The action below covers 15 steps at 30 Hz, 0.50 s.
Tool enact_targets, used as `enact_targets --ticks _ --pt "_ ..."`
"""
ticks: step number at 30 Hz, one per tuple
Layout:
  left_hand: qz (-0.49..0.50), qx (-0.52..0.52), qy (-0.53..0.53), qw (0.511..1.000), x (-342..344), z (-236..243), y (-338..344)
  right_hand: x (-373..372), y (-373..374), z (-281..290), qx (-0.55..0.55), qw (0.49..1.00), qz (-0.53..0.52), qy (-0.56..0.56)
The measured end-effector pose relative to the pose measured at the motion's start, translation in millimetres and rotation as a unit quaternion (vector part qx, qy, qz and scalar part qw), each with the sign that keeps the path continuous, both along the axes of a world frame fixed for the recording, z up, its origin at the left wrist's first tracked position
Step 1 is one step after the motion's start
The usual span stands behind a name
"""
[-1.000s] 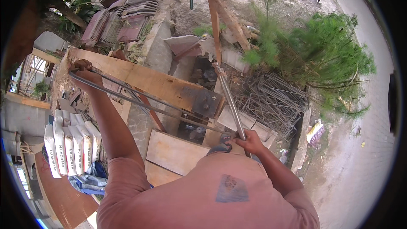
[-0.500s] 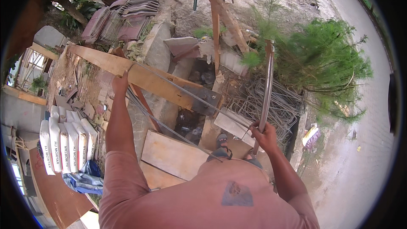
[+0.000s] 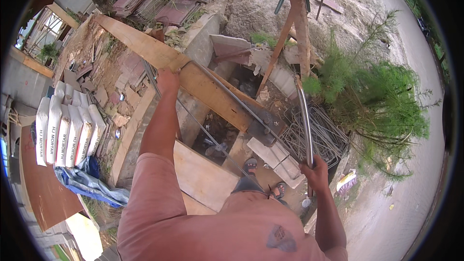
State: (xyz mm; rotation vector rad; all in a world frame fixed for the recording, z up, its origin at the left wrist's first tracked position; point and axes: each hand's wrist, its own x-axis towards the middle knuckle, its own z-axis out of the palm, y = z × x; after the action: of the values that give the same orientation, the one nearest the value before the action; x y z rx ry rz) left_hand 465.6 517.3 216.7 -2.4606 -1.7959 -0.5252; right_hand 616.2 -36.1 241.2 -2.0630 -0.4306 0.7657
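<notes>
My right hand (image 3: 316,173) is closed around a shiny metal pipe (image 3: 305,116), which stands up steeply beside the far end of a wooden plank (image 3: 212,92). A thin steel rod (image 3: 232,95) lies along the plank, and its lower end passes close to my right hand. At the rod's other end, which bends over, my left hand (image 3: 168,79) is closed with its fingertips at the bend. A dark plate with bolt-like pegs (image 3: 266,129) sits on the plank, beside the rod. Another thin bar (image 3: 208,135) slopes from below my left hand toward my waist.
A heap of bent steel rods (image 3: 316,135) lies right of the plank, near a green bush (image 3: 377,101). An open pit (image 3: 212,133) gapes below the plank. White bags (image 3: 70,125) are stacked at left; roof tiles (image 3: 179,0) are piled at the back.
The view has shifted. My left hand has moved along the plank to the bent rod end. The pipe has swung to lean the other way, and my right hand is lower on it.
</notes>
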Motion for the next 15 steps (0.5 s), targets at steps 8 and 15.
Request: enact_targets --ticks 8,15 --pt "-0.034 -0.023 -0.008 0.999 4 4 17 2 39 -13 -0.033 0.999 0.000 -0.021" --pt "-0.033 -0.043 -0.012 0.998 -5 7 37 2 59 5 -0.019 1.000 0.006 0.006"
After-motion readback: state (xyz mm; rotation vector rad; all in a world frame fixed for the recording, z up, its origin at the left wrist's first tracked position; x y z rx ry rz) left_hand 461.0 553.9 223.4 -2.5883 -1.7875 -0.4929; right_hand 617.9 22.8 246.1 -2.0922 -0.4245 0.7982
